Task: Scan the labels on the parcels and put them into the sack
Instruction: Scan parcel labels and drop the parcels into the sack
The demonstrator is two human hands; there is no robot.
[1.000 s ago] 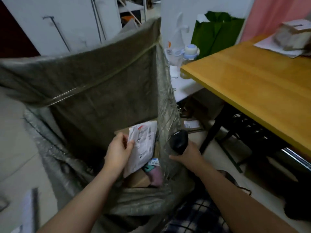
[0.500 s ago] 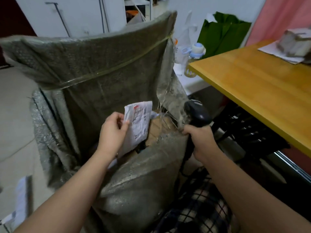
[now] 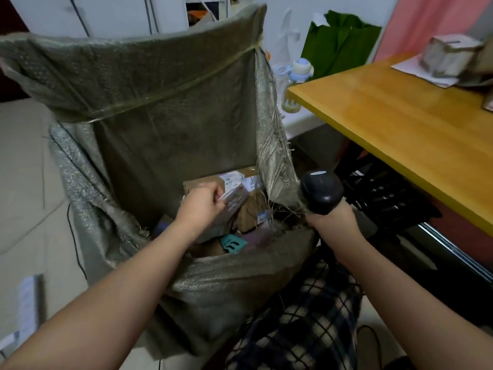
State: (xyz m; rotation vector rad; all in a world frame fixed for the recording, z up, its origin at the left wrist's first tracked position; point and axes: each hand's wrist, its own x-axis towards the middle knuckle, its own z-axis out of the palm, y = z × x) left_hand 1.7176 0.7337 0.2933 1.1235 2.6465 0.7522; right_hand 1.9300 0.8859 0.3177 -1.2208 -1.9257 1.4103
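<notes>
One large grey-green woven plastic sack (image 3: 170,145) stands open, with brown cardboard boxes (image 3: 253,210) piled inside. Above them, within its mouth, the left hand (image 3: 201,206) pinches a flat, white-labelled soft mailer parcel (image 3: 236,200) by its near edge. It appears light and floppy, so an edge pinch should suffice. The right hand (image 3: 330,222) wraps the black handheld barcode scanner (image 3: 321,192) beside the frayed rim.

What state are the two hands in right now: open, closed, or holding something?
Left hand: pinching a flat white-labelled parcel over the grey woven sack.
Right hand: gripping a black handheld barcode scanner.
</notes>
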